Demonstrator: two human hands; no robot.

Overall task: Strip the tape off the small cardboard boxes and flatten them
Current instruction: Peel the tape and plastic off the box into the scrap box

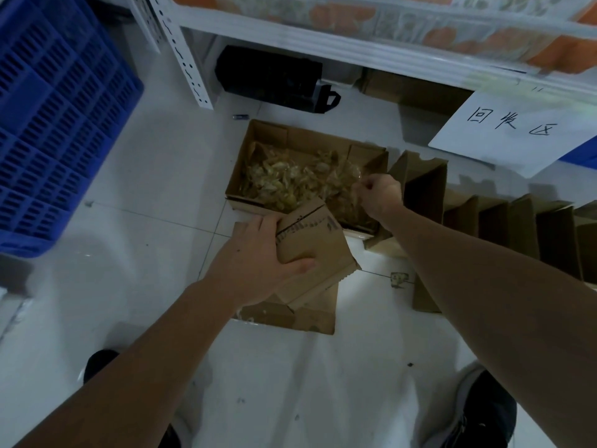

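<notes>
There is a single view, taken from the person's head and aimed steeply down and a little forward at the white tiled floor (155, 195). The wide lens bends straight lines near the edges, such as the white shelf frame (190, 63) along the top. Both forearms enter from the bottom corners and reach towards the middle, so the left hand (258, 253) and right hand (381, 192) sit close to the camera, near the centre. The person's dark shoes (484, 412) show at the bottom edge, almost straight below the lens. A blue crate (55, 124) fills the upper left corner. No second view overlaps this one.
</notes>
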